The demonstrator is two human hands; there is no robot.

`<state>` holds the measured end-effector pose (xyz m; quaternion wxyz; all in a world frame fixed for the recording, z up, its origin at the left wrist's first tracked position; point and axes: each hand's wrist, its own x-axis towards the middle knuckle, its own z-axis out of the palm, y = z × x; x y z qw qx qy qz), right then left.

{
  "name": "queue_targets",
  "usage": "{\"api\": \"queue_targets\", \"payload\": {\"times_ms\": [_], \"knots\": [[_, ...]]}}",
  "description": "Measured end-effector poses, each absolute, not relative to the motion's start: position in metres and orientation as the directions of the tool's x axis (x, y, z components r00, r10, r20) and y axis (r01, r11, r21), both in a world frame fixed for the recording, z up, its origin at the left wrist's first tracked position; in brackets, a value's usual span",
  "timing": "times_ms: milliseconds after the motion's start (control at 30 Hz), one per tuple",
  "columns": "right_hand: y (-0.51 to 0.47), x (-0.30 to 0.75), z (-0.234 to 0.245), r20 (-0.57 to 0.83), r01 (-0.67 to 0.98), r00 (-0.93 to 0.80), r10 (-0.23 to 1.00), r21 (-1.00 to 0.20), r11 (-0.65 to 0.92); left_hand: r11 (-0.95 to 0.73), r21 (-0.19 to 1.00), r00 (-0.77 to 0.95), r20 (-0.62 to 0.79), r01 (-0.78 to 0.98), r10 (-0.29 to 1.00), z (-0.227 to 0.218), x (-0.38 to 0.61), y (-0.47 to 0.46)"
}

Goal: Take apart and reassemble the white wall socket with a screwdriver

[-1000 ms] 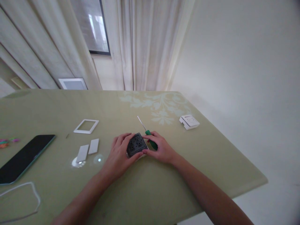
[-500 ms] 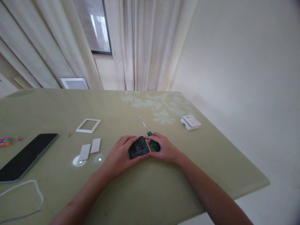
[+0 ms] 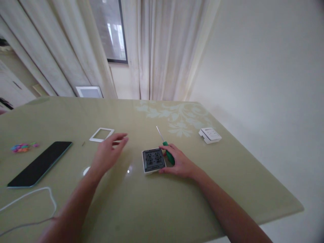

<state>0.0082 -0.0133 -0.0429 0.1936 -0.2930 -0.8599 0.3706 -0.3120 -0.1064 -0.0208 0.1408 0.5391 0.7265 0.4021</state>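
A square wall switch body [image 3: 153, 160], with a dark grey inside and a white rim, lies on the table. My right hand [image 3: 181, 161] grips its right edge between thumb and forefinger. Against that palm rests a screwdriver [image 3: 170, 158] with a green handle, its metal shaft pointing away from me. My left hand [image 3: 109, 151] is off the switch and to its left, over the table, fingers loosely bent and apart, with nothing seen in them. Just beyond it lies a white square frame [image 3: 94, 134]. The two white rocker plates seen earlier are hidden behind my left hand.
A black phone-like slab [image 3: 42, 164] and a white cable [image 3: 52, 199] lie at the left, with small colourful pieces [image 3: 21, 147] behind. A tiny thin piece [image 3: 83, 143] is near the frame. A white socket [image 3: 210, 135] sits near the table's right edge, beside the wall.
My left hand has let go of the switch body and moved left, towards the white frame and plates. My right hand stays on the switch with the screwdriver. The view has shifted slightly left.
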Motion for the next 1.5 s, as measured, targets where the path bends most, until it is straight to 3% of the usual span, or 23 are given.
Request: {"api": "queue_targets", "payload": {"times_ms": [100,133,500,667,700,733,767,833,933,1033,1200,1500], "knots": [[-0.014,0.007,-0.041,0.11,0.355,-0.751,0.651,-0.763,0.539,0.407,0.394,-0.543,0.342,0.824,0.767,-0.016,-0.365,-0.116],[-0.015,0.007,-0.04,0.107,0.357,-0.752,0.651,-0.764,0.538,0.417,0.362,-0.537,0.352,0.834,0.767,-0.017,-0.378,-0.121],[-0.014,0.008,-0.039,0.091,0.381,-0.755,0.65,-0.745,0.547,0.511,0.329,-0.602,0.308,0.794,0.737,-0.037,-0.405,-0.134],[-0.015,0.008,-0.039,0.071,0.388,-0.754,0.653,-0.754,0.53,0.381,0.432,-0.543,0.358,0.817,0.76,-0.022,-0.371,-0.121],[-0.015,0.008,-0.039,0.069,0.388,-0.754,0.653,-0.756,0.528,0.313,0.465,-0.503,0.372,0.828,0.78,-0.019,-0.356,-0.116],[-0.015,0.008,-0.039,0.071,0.386,-0.755,0.652,-0.755,0.529,0.159,0.574,-0.433,0.378,0.803,0.818,-0.017,-0.338,-0.113],[-0.015,0.008,-0.039,0.074,0.385,-0.755,0.652,-0.755,0.531,0.01,0.68,-0.369,0.385,0.733,0.846,-0.015,-0.32,-0.109],[-0.015,0.008,-0.038,0.081,0.377,-0.757,0.649,-0.756,0.534,-0.164,0.781,-0.255,0.383,0.603,0.888,-0.014,-0.284,-0.106],[-0.015,0.007,-0.037,0.093,0.369,-0.758,0.646,-0.756,0.541,-0.259,0.858,-0.138,0.35,0.443,0.927,-0.017,-0.248,-0.106],[-0.015,0.007,-0.036,0.095,0.375,-0.758,0.645,-0.746,0.551,-0.22,0.921,-0.098,0.263,0.322,0.96,-0.021,-0.242,-0.107],[-0.014,0.007,-0.038,0.083,0.38,-0.76,0.644,-0.747,0.545,-0.144,0.936,-0.091,0.182,0.322,0.979,-0.025,-0.254,-0.107],[-0.015,0.007,-0.037,0.067,0.396,-0.757,0.65,-0.745,0.537,-0.211,0.812,0.021,0.238,0.545,0.971,-0.023,-0.257,-0.108]]}}
